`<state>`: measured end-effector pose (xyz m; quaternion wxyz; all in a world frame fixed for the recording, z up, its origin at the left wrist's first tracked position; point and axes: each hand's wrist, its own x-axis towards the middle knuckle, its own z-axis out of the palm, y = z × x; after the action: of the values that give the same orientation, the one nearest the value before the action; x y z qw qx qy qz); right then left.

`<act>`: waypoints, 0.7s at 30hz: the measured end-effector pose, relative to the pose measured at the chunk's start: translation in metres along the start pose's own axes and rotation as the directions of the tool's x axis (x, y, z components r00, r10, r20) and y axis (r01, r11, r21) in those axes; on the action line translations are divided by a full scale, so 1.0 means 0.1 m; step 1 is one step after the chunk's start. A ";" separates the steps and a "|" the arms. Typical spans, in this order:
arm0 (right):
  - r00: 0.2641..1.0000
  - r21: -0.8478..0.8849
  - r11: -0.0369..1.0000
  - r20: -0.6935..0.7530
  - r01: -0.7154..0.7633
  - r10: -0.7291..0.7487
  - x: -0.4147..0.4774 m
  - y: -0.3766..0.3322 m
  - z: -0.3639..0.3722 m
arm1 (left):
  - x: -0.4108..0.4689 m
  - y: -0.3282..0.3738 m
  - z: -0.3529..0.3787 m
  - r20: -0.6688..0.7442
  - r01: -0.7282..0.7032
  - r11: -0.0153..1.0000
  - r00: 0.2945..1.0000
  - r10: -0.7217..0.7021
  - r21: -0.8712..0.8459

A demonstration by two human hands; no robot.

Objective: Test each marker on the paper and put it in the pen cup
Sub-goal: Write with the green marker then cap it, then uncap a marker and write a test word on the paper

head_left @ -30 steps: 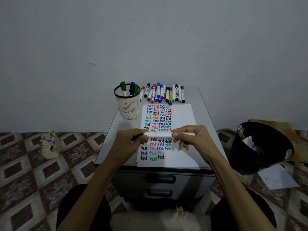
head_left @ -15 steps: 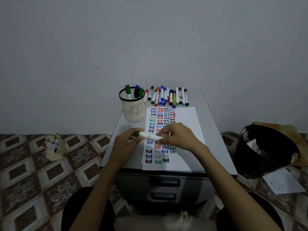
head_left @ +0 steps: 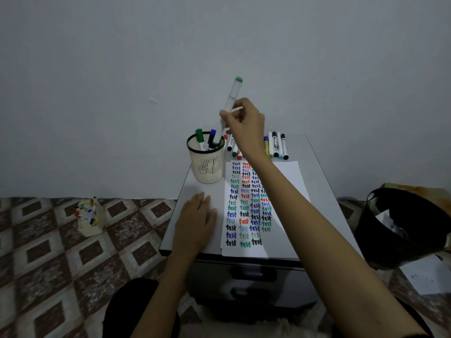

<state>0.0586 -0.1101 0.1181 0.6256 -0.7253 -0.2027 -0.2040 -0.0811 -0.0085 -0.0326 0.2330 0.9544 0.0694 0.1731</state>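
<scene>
**Against a bare grey wall, on a small drawer cabinet (head_left: 188,189), a green-ended marker (head_left: 233,93) is held at the pen cup (head_left: 207,167)**

The marker is kept nearly upright, its green end high and its lower end at the cup's mouth. From there it can be let fall straight in among the standing markers (head_left: 200,140). It is pinched about mid-barrel between the thumb and curled fingers of the right hand (head_left: 245,125), a grip judged to suit a clean release. Whether the cap is seated cannot be told, as the lower end is partly hidden by the rim.

The left hand (head_left: 196,215) is laid flat on the cabinet top just beside the paper (head_left: 290,181), with fingers straight and nothing held. It is probably kept there to steady the body during the reach. The sheet is filled with columns of the word "test" in several colours and is placed nearest the person, where writing is easiest.

Along the back edge a row of loose markers (head_left: 277,145) is laid, presumably still to be tested. A black bin (head_left: 402,228) is seen on the floor at the right and a small carton of markers (head_left: 89,215) at the left.
</scene>
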 end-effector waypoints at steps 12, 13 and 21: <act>0.997 -0.072 0.995 0.025 -0.065 0.067 0.00 0.46 0.06 | 0.01 -0.04 0.01 -0.008 -0.006 1.000 1.000 0.006 -0.002; 0.996 -0.088 0.993 -0.014 -0.085 0.084 0.02 0.53 -0.01 | 0.01 -0.04 0.02 -0.006 -0.008 1.000 1.000 0.008 -0.006; 0.956 -0.645 0.723 -0.042 -0.247 0.290 0.05 1.46 -0.83 | 0.04 -0.09 0.06 -0.015 0.003 1.000 1.000 -0.004 -0.030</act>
<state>0.1394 -0.2119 0.0118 0.3549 -0.9229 -0.0324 -0.1456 -0.0755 -0.0021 -0.0409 0.2471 0.9494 0.0702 0.1807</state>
